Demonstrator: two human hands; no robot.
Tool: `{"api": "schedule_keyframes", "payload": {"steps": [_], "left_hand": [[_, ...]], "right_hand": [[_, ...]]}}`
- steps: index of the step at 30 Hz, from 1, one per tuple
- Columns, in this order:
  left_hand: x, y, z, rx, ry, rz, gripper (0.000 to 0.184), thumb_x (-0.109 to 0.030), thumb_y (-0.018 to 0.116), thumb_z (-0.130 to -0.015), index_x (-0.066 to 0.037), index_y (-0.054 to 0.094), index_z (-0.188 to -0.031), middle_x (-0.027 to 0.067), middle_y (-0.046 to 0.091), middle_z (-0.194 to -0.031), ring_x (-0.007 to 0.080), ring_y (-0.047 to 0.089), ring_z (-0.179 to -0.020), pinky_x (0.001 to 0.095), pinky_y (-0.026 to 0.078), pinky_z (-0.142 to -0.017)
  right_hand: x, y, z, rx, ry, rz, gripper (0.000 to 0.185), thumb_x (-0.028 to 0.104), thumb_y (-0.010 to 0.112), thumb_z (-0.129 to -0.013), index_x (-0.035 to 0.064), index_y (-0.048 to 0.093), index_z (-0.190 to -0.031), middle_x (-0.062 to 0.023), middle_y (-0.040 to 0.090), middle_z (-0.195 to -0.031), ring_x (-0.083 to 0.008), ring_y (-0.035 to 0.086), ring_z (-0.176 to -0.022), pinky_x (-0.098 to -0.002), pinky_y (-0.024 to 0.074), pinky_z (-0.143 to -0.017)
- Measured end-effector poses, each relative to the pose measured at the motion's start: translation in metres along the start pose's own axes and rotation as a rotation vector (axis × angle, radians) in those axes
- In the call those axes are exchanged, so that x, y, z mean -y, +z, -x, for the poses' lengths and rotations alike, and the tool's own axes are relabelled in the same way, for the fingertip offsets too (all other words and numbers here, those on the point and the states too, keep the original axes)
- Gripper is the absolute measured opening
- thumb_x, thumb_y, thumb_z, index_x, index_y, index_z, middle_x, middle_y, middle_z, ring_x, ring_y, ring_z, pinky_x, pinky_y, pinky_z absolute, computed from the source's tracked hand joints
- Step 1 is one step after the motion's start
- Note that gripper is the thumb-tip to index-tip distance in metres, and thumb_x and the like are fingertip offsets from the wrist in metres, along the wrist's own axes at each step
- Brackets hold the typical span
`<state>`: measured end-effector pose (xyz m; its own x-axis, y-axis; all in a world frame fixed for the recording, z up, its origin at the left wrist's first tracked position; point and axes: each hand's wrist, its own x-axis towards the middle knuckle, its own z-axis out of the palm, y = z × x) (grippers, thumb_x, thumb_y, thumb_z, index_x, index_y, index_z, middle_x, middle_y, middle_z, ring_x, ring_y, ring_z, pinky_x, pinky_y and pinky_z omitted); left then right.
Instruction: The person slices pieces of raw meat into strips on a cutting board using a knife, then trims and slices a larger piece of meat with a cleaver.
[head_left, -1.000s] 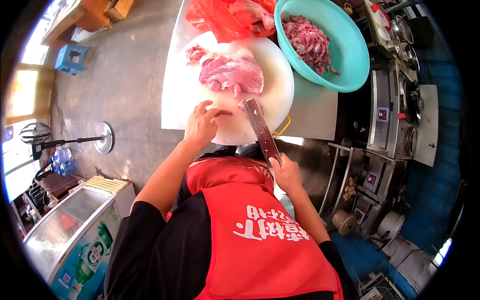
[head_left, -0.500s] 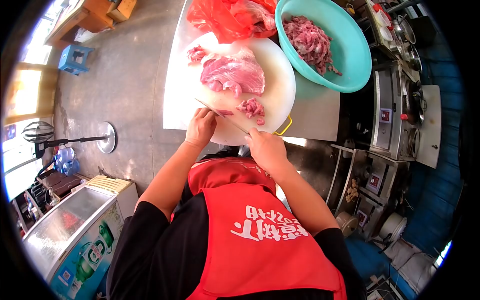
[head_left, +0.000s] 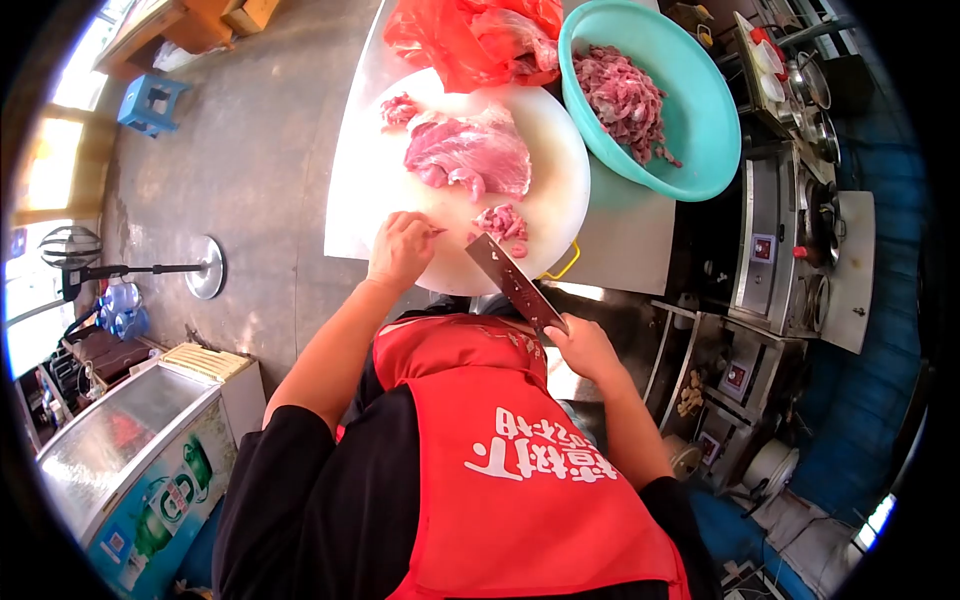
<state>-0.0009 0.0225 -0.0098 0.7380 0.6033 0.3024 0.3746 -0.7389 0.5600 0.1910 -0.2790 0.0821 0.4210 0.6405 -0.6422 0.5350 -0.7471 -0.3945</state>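
Observation:
My right hand (head_left: 584, 347) grips the handle of a cleaver (head_left: 512, 285), its broad dark blade tilted flat side up over the near right edge of the round white cutting board (head_left: 560, 150). Bits of meat cling to the blade. My left hand (head_left: 402, 250) is closed at the board's near left, with a small strip of meat (head_left: 437, 231) at its fingertips. A little pile of cut meat (head_left: 500, 222) lies just beyond the cleaver's tip. Farther back on the board rest a large slab of raw meat (head_left: 470, 155) and a smaller chunk (head_left: 399, 110).
A turquoise basin (head_left: 705, 110) with cut meat (head_left: 622, 100) stands right of the board. A red plastic bag (head_left: 430, 40) holding more meat lies behind it. The board's yellow handle (head_left: 565, 262) sticks out at the near right. Metal kitchen equipment (head_left: 765, 235) stands farther right.
My right hand has swung the cleaver right and toward me, away from my left hand, turning its blade face up. My left hand has stayed near the same spot.

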Motion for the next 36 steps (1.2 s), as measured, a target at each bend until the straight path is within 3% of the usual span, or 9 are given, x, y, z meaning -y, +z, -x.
{"api": "schedule_keyframes", "payload": {"steps": [4, 10, 14, 20, 22, 27, 30, 32, 36], "left_hand": [[-0.028, 0.022, -0.008, 0.331, -0.257, 0.361, 0.010, -0.008, 0.077, -0.086, -0.004, 0.072, -0.093, 0.0125, 0.072, -0.099, 0.0348, 0.069, -0.104, 0.0438, 0.057, -0.094], [-0.043, 0.042, -0.036, 0.096, 0.017, 0.294, 0.013, 0.003, 0.071, -0.080, -0.006, 0.073, -0.090, 0.0154, 0.067, -0.117, 0.0370, 0.064, -0.112, 0.0454, 0.053, -0.099], [-0.027, 0.030, -0.081, -0.118, 0.114, 0.139, 0.016, 0.006, 0.067, -0.079, -0.007, 0.071, -0.087, 0.0126, 0.069, -0.100, 0.0382, 0.066, -0.096, 0.0472, 0.054, -0.090], [-0.017, 0.031, -0.104, 0.250, 0.142, -0.082, 0.006, -0.002, 0.068, -0.085, -0.008, 0.069, -0.085, 0.0100, 0.071, -0.093, 0.0362, 0.067, -0.091, 0.0453, 0.055, -0.085], [-0.037, 0.000, -0.113, 0.418, -0.240, 0.144, 0.007, -0.004, 0.069, -0.086, -0.007, 0.069, -0.093, 0.0100, 0.072, -0.092, 0.0324, 0.070, -0.083, 0.0422, 0.057, -0.079], [-0.038, -0.022, -0.094, 0.456, -0.497, 0.769, 0.014, -0.004, 0.076, -0.092, -0.001, 0.062, -0.093, -0.0006, 0.066, -0.088, 0.0067, 0.063, -0.077, 0.0273, 0.055, -0.070], [-0.016, -0.012, -0.060, 0.502, -0.340, 0.543, 0.012, -0.006, 0.077, -0.093, 0.000, 0.068, -0.099, 0.0024, 0.066, -0.090, 0.0080, 0.063, -0.078, 0.0286, 0.056, -0.072], [0.017, 0.001, -0.029, 0.430, -0.020, 0.256, 0.018, -0.002, 0.073, -0.090, -0.002, 0.075, -0.108, 0.0121, 0.071, -0.103, 0.0274, 0.071, -0.087, 0.0368, 0.058, -0.077], [-0.003, -0.015, -0.003, 0.142, 0.019, -0.045, 0.031, 0.004, 0.067, -0.082, -0.007, 0.077, -0.109, 0.0151, 0.069, -0.119, 0.0318, 0.069, -0.106, 0.0397, 0.055, -0.090]], "right_hand": [[0.010, 0.016, 0.020, -0.173, 0.104, -0.128, 0.037, 0.041, 0.064, -0.101, 0.0051, 0.069, -0.104, -0.0275, 0.073, -0.093, -0.0504, 0.069, -0.093, -0.0570, 0.0541, -0.081], [0.012, 0.047, 0.041, -0.436, 0.112, -0.548, 0.034, 0.035, 0.064, -0.103, 0.0014, 0.069, -0.107, -0.0267, 0.074, -0.091, -0.0486, 0.071, -0.089, -0.0505, 0.0554, -0.078], [0.012, 0.051, 0.045, -0.290, 0.106, -0.403, 0.034, 0.037, 0.062, -0.104, 0.0050, 0.070, -0.110, -0.0271, 0.074, -0.092, -0.0486, 0.071, -0.089, -0.0540, 0.0550, -0.079], [0.033, 0.044, 0.021, -0.201, 0.013, -0.160, 0.033, 0.040, 0.059, -0.104, 0.0092, 0.069, -0.112, -0.0257, 0.074, -0.091, -0.0490, 0.071, -0.088, -0.0591, 0.0543, -0.081], [0.035, 0.039, 0.017, -0.192, 0.032, -0.147, 0.033, 0.040, 0.059, -0.104, 0.0092, 0.069, -0.111, -0.0253, 0.074, -0.091, -0.0488, 0.071, -0.089, -0.0593, 0.0544, -0.081], [0.022, 0.031, 0.015, -0.249, 0.132, -0.258, 0.032, 0.038, 0.062, -0.104, 0.0070, 0.067, -0.109, -0.0265, 0.074, -0.092, -0.0509, 0.070, -0.091, -0.0598, 0.0534, -0.081], [0.019, 0.025, 0.016, -0.232, 0.121, -0.234, 0.033, 0.039, 0.063, -0.103, 0.0066, 0.067, -0.109, -0.0268, 0.074, -0.093, -0.0512, 0.069, -0.092, -0.0594, 0.0531, -0.081], [0.017, 0.024, 0.015, -0.251, 0.099, -0.242, 0.033, 0.039, 0.063, -0.103, 0.0068, 0.068, -0.110, -0.0270, 0.074, -0.093, -0.0513, 0.069, -0.093, -0.0590, 0.0532, -0.081], [0.018, 0.023, 0.015, -0.261, 0.067, -0.282, 0.035, 0.037, 0.067, -0.101, 0.0030, 0.068, -0.106, -0.0262, 0.073, -0.093, -0.0487, 0.070, -0.092, -0.0533, 0.0537, -0.078]]}}
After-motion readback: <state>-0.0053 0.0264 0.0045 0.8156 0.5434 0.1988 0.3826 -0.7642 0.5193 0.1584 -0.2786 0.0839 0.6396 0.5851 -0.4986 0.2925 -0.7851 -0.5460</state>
